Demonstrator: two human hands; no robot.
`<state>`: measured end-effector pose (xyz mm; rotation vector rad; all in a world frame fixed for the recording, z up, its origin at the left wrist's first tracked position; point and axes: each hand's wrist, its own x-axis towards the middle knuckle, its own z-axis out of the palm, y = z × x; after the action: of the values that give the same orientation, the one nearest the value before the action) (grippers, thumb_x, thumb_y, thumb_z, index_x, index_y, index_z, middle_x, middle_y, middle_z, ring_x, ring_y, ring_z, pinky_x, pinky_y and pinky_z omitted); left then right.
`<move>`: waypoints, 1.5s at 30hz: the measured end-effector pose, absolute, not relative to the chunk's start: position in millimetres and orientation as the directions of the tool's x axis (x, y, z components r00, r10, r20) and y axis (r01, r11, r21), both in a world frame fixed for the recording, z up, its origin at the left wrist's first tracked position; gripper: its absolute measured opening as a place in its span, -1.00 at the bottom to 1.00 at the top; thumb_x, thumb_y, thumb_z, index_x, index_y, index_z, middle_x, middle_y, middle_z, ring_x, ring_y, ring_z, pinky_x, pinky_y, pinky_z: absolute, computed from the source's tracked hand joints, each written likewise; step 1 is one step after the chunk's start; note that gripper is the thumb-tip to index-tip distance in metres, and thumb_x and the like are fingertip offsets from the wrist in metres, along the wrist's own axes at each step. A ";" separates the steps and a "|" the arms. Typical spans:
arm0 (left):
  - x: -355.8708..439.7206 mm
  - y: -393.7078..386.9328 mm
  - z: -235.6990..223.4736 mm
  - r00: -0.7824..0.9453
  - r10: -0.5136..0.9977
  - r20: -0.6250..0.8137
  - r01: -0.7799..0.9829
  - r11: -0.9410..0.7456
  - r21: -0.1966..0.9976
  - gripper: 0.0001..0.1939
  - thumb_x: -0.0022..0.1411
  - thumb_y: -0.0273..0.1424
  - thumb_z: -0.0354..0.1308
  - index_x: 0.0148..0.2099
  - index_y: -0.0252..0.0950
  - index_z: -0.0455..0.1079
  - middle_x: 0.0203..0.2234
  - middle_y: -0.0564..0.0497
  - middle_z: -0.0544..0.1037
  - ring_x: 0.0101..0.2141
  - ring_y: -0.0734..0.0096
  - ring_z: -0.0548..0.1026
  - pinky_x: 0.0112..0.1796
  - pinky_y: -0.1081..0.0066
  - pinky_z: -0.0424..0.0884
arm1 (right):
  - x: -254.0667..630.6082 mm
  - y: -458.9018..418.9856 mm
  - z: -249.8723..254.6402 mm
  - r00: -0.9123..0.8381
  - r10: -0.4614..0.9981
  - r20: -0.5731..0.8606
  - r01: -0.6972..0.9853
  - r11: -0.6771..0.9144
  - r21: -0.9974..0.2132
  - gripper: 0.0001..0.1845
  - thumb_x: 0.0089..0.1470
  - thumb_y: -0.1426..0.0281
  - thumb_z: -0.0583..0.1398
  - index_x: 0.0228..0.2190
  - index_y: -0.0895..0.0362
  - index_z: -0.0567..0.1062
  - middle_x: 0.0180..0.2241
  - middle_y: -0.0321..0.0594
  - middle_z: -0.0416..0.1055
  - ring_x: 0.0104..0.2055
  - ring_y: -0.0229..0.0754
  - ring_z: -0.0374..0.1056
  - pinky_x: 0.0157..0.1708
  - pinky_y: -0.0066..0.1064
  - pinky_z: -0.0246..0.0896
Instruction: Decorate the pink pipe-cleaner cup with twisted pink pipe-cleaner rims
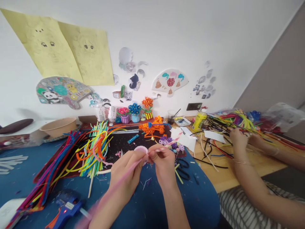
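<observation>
My left hand (127, 168) and my right hand (162, 160) meet over the blue mat (28, 171), both pinched on a small coiled pink pipe cleaner piece (141, 149). A long pink pipe cleaner (119, 183) trails from the coil down past my left wrist toward me. A pink-and-white twisted stem (170, 143) sticks out to the right above my right fingers. Black scissors (182, 168) lie just right of my right hand.
A heap of colourful pipe cleaners (81, 152) lies to the left, and a blue glue gun (66, 206) sits near the front left. Orange pipe cleaner flowers (153, 127) and small potted flowers (135, 113) stand at the back. Another person's hands (240, 138) work in a pipe cleaner pile (235, 119) at right.
</observation>
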<state>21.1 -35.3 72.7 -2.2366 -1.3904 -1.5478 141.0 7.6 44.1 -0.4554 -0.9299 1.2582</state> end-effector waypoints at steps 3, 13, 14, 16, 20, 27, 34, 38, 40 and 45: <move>26.4 -36.4 78.3 -0.097 0.819 0.566 0.497 -0.453 0.740 -0.82 0.25 -0.38 0.13 -0.40 -0.29 0.43 -0.58 0.09 0.48 -0.59 0.56 0.40 -0.53 0.57 0.29 | 137.8 11.4 46.3 0.076 0.906 0.417 -0.647 0.363 -0.670 -0.71 -0.16 0.19 0.44 -0.60 0.13 0.56 -0.60 -0.31 0.40 -0.61 -0.32 0.23 -0.62 -0.48 0.12; 19.2 -33.5 88.4 -0.089 0.886 0.456 0.396 -0.388 0.832 -0.80 0.19 -0.32 0.17 -0.45 -0.29 0.46 -0.61 0.08 0.48 -0.59 0.53 0.38 -0.55 0.56 0.25 | 144.7 19.5 43.6 0.103 0.875 0.473 -0.702 0.401 -0.589 -0.82 -0.08 0.25 0.41 -0.52 0.10 0.61 -0.54 -0.30 0.42 -0.55 -0.33 0.27 -0.54 -0.46 0.16; 17.5 -33.8 89.2 -0.075 0.846 0.527 0.487 -0.430 0.760 -0.82 0.19 -0.35 0.16 -0.44 -0.28 0.48 -0.59 0.07 0.51 -0.57 0.52 0.40 -0.54 0.55 0.26 | 148.8 19.0 41.6 0.137 0.886 0.443 -0.699 0.404 -0.591 -0.82 -0.06 0.26 0.40 -0.52 0.10 0.61 -0.53 -0.29 0.43 -0.54 -0.33 0.27 -0.54 -0.47 0.16; 14.7 -34.5 92.2 -0.054 0.780 0.623 0.591 -0.478 0.650 -0.83 0.19 -0.39 0.15 -0.43 -0.25 0.49 -0.57 0.07 0.55 -0.57 0.51 0.42 -0.53 0.55 0.27 | 156.9 17.9 37.6 0.199 0.907 0.370 -0.682 0.400 -0.613 -0.83 -0.07 0.28 0.41 -0.53 0.11 0.61 -0.52 -0.28 0.46 -0.54 -0.34 0.28 -0.55 -0.47 0.18; 8.4 -32.0 97.5 -0.041 0.757 0.652 0.622 -0.491 0.610 -0.81 0.20 -0.37 0.13 -0.45 -0.23 0.49 -0.60 0.09 0.53 -0.62 0.52 0.38 -0.56 0.53 0.25 | 167.3 18.4 31.1 0.309 0.935 0.177 -0.651 0.343 -0.677 -0.77 -0.19 0.28 0.46 -0.51 0.15 0.61 -0.51 -0.22 0.52 -0.52 -0.30 0.36 -0.52 -0.45 0.28; -12.1 -11.1 71.6 -0.055 0.878 0.475 0.505 -0.385 0.772 -0.76 0.20 -0.28 0.14 -0.45 -0.27 0.48 -0.59 0.07 0.47 -0.58 0.50 0.32 -0.54 0.51 0.23 | 161.8 28.5 6.8 0.365 0.930 -0.045 -0.760 0.270 -0.591 -0.73 -0.28 0.29 0.49 -0.50 0.13 0.61 -0.42 -0.24 0.54 -0.39 -0.28 0.44 -0.37 -0.45 0.42; -26.7 -1.3 51.9 -0.100 0.950 0.294 0.326 -0.248 0.912 -0.72 0.12 -0.20 0.23 -0.47 -0.31 0.46 -0.61 0.06 0.43 -0.60 0.52 0.29 -0.57 0.53 0.19 | 150.5 26.6 -19.9 0.364 0.931 -0.015 -0.785 0.298 -0.544 -0.75 -0.25 0.29 0.48 -0.48 0.09 0.60 -0.39 -0.27 0.50 -0.40 -0.32 0.38 -0.32 -0.45 0.40; -28.6 -4.7 49.2 -0.087 0.964 0.252 0.303 -0.215 0.928 -0.70 0.10 -0.17 0.25 -0.47 -0.32 0.47 -0.62 0.05 0.43 -0.60 0.51 0.31 -0.57 0.53 0.21 | 147.8 24.1 -24.4 0.434 0.901 0.001 -0.744 0.359 -0.564 -0.78 -0.25 0.34 0.47 -0.52 0.10 0.56 -0.44 -0.31 0.45 -0.42 -0.32 0.34 -0.35 -0.44 0.35; -27.9 -7.2 48.1 -0.085 0.969 0.231 0.290 -0.197 0.936 -0.70 0.08 -0.16 0.26 -0.46 -0.32 0.47 -0.62 0.06 0.43 -0.60 0.52 0.30 -0.57 0.52 0.21 | 146.5 24.0 -24.9 0.473 0.881 -0.003 -0.721 0.386 -0.575 -0.80 -0.20 0.35 0.44 -0.52 0.09 0.53 -0.45 -0.31 0.44 -0.42 -0.31 0.33 -0.35 -0.43 0.33; -24.4 -12.5 46.5 -0.111 0.976 0.185 0.247 -0.153 0.957 -0.66 0.04 -0.11 0.28 -0.45 -0.33 0.47 -0.61 0.06 0.42 -0.59 0.51 0.29 -0.56 0.53 0.19 | 147.1 22.1 -20.9 0.447 0.894 0.008 -0.712 0.362 -0.601 -0.78 -0.10 0.26 0.39 -0.49 0.09 0.50 -0.39 -0.26 0.45 -0.39 -0.26 0.35 -0.31 -0.37 0.35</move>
<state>-24.4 -12.5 46.5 -2.3328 -2.2549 -2.1154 147.1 22.1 -20.9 -0.5726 -0.3633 1.0641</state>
